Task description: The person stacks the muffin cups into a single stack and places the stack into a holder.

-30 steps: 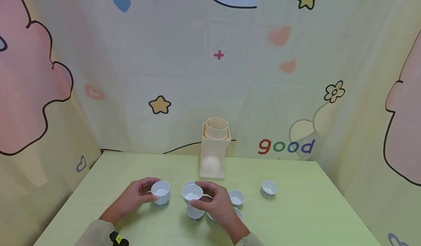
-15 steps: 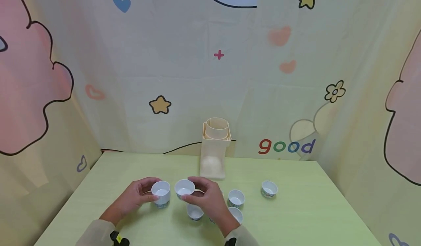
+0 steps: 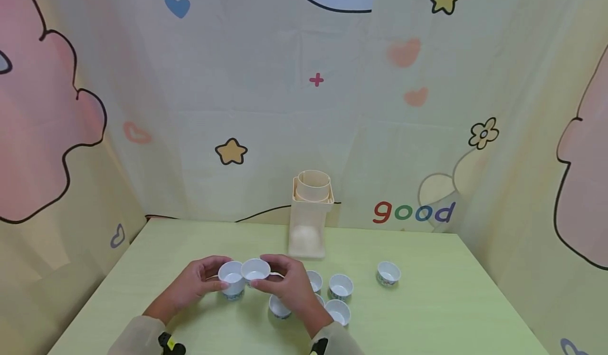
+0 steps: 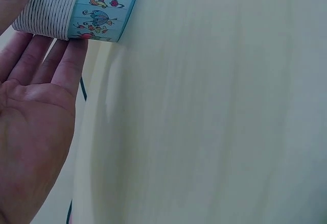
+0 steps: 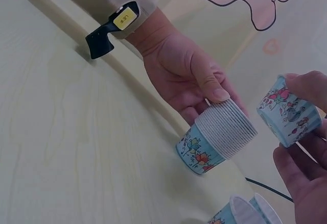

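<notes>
My left hand (image 3: 201, 278) grips a nested stack of small paper cups (image 3: 231, 281), mouths up; the many white rims show in the left wrist view, above a light-blue printed body (image 4: 104, 9). Thumb and fingers of my right hand (image 3: 292, 286) pinch a single paper cup (image 3: 255, 271), white inside with a flowered blue outside (image 5: 290, 110). In the head view this cup overlaps the right side of the stack's top. The right wrist view shows it apart from the stack (image 5: 225, 132), tilted. My right wrist partly hides the cups behind it.
Several loose paper cups stand upright around my right forearm, among them one at the front (image 3: 280, 307) and one on the right (image 3: 341, 286). Farther right is a lone cup (image 3: 388, 274). A cream plastic dispenser (image 3: 306, 228) stands at the table's back edge, before a printed curtain.
My right hand has carried its cup left, from above the loose cups to the stack's rim, uncovering some loose cups. The left hand and its stack stay nearly still.
</notes>
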A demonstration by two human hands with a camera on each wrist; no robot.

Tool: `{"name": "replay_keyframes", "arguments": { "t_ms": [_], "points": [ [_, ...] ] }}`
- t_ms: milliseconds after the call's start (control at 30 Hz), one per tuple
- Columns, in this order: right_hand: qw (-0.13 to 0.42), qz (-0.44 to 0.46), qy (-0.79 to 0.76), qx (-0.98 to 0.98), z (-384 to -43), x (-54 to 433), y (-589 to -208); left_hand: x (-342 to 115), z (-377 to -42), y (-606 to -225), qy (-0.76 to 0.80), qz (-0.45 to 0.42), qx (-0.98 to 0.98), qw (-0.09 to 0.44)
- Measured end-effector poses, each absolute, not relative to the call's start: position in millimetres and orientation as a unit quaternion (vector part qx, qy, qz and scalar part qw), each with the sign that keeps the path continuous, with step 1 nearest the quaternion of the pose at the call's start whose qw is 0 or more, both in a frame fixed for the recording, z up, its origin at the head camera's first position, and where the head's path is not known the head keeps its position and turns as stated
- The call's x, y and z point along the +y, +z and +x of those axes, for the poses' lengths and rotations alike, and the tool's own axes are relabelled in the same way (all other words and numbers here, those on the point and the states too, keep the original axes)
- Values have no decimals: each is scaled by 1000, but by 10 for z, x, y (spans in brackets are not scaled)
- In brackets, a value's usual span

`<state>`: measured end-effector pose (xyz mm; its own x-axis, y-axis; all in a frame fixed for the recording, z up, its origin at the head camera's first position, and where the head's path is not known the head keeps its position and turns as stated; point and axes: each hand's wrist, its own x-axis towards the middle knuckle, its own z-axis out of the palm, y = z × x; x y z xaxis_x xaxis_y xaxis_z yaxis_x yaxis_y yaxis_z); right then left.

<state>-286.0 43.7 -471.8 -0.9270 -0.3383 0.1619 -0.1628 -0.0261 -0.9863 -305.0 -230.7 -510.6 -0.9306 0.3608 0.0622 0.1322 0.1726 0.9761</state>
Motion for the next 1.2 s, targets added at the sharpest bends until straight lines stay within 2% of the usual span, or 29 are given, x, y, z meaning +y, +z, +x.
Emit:
{"name": "replay_keyframes", "arguments": {
  "t_ms": [1200],
  "points": [
    [57, -193, -668, 717, -3000, 63, -4707, -2290, -3028, -5074, 606, 151, 776, 90]
  ]
}}
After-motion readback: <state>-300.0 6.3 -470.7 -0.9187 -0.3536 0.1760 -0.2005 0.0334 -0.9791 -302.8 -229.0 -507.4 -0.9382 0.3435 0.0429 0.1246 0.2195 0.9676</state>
